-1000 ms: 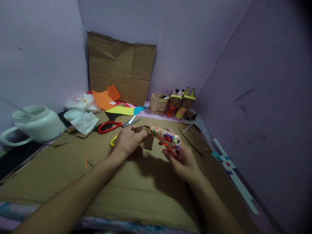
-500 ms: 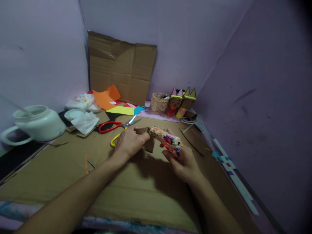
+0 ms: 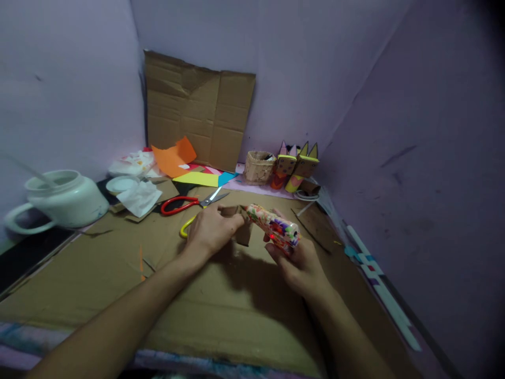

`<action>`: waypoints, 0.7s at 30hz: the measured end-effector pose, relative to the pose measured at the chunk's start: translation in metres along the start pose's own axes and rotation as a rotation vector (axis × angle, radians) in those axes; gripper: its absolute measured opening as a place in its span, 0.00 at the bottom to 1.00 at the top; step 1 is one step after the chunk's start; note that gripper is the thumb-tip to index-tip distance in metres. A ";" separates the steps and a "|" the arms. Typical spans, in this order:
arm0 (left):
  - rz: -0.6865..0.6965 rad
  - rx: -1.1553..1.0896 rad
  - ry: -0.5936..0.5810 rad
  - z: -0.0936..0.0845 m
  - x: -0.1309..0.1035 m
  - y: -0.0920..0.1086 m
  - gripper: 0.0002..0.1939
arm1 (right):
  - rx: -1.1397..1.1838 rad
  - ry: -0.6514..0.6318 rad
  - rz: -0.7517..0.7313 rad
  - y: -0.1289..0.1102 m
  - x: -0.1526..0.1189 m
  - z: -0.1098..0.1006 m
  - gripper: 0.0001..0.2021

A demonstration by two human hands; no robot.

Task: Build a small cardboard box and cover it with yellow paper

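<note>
My left hand (image 3: 213, 230) is closed on a small folded piece of cardboard (image 3: 243, 234), held just above the cardboard-covered table (image 3: 205, 310). In my right hand (image 3: 302, 266) is a glue gun (image 3: 275, 226) with a colourful floral pattern and a small red light lit on its side. Its front end points left and meets the upper edge of the cardboard piece; the nozzle tip itself is hard to make out. Red-handled scissors (image 3: 179, 205) lie partly spread behind my left hand. A yellow handle (image 3: 185, 227) shows beside that hand, the rest of it hidden.
A white teapot-like pot (image 3: 69, 197) stands at the left, near a small white dish (image 3: 123, 184) and crumpled tissue (image 3: 140, 198). Coloured paper (image 3: 173, 158), a woven basket (image 3: 258, 168) and two cardboard animal figures (image 3: 295, 167) line the back. White strips (image 3: 389, 295) lie along the right.
The whole view has shifted slightly. My right hand has tilted the glue gun a little, its rear end now slightly further right. Both hands keep their holds.
</note>
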State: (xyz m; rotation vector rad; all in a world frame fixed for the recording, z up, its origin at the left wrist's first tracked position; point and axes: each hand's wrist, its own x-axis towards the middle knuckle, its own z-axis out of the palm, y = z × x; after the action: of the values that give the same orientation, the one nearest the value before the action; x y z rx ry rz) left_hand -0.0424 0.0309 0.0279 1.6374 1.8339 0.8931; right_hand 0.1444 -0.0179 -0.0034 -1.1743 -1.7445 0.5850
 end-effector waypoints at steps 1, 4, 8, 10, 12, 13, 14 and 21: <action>0.002 0.001 0.005 0.000 0.002 -0.002 0.22 | -0.003 -0.004 -0.002 0.000 0.000 0.000 0.11; 0.013 0.007 0.017 0.000 0.005 -0.005 0.22 | -0.031 -0.033 -0.012 0.000 -0.001 0.000 0.09; 0.015 -0.012 0.020 0.001 0.003 -0.005 0.23 | -0.055 -0.045 -0.003 0.000 -0.001 0.000 0.06; 0.011 -0.015 0.019 0.001 0.001 -0.002 0.23 | -0.057 -0.040 0.002 -0.001 -0.001 0.001 0.05; 0.007 -0.014 0.018 0.001 -0.001 0.000 0.23 | -0.067 -0.037 -0.004 -0.002 -0.001 0.001 0.04; 0.004 -0.015 0.015 0.001 -0.001 0.001 0.23 | -0.074 -0.036 -0.009 -0.002 -0.001 0.001 0.04; 0.001 -0.017 0.013 0.000 -0.002 0.001 0.23 | -0.078 -0.036 -0.014 -0.003 -0.001 0.001 0.04; 0.004 0.000 0.013 0.001 -0.001 0.001 0.24 | -0.108 -0.046 0.009 -0.004 -0.001 0.001 0.04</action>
State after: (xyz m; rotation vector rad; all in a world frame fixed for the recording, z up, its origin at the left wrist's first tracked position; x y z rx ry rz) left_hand -0.0410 0.0299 0.0276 1.6396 1.8395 0.9083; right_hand 0.1417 -0.0202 -0.0012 -1.2529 -1.8293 0.5325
